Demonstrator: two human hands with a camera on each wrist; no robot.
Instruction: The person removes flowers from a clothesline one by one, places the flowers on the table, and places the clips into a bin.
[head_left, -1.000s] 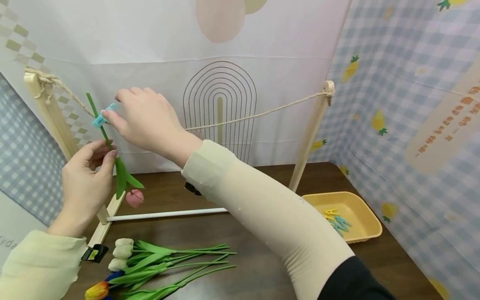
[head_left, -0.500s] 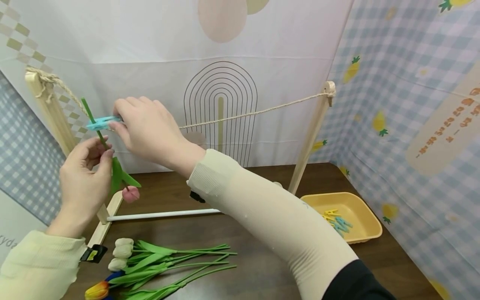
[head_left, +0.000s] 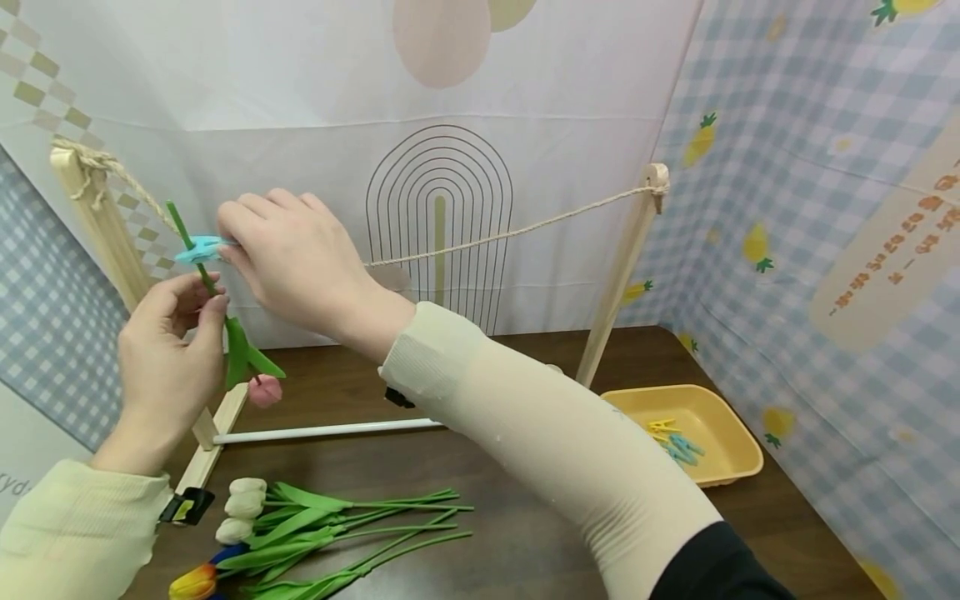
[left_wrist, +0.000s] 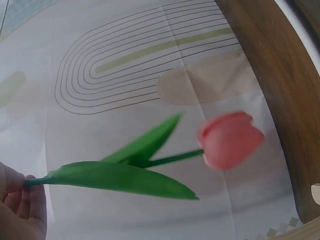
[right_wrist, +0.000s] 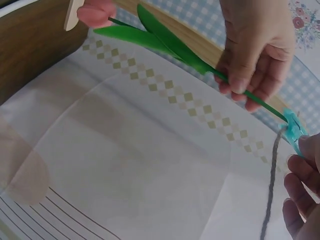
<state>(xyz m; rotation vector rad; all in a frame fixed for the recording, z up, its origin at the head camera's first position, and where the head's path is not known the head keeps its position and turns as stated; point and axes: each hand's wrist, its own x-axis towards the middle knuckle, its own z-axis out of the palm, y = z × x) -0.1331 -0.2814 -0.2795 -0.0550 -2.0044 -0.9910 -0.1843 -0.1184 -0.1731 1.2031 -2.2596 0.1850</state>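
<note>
My left hand (head_left: pixel 168 350) pinches the green stem of a pink tulip (head_left: pixel 265 390), which hangs head down near the left post. In the left wrist view the pink bloom (left_wrist: pixel 230 141) and two green leaves (left_wrist: pixel 125 177) show in full. My right hand (head_left: pixel 288 254) pinches a light blue clothespin (head_left: pixel 201 248) by its handle end. The front of this clothespin (right_wrist: pixel 294 127) lies across the stem right at the twine (right_wrist: pixel 272 185), above my left fingers. Part of the twine (head_left: pixel 510 232) is hidden behind my right hand.
Several tulips (head_left: pixel 300 533), white, blue and orange-yellow, lie on the brown table. A yellow tray (head_left: pixel 731 433) with yellow and blue clothespins stands at the right. Wooden posts (head_left: pixel 112 225) hold the twine, and a white rod (head_left: pixel 330 430) runs low between them.
The blue clothespin has turned from slanted to nearly level and come down slightly across the stem, along with the right hand. The tulip and left hand have shifted a little left.
</note>
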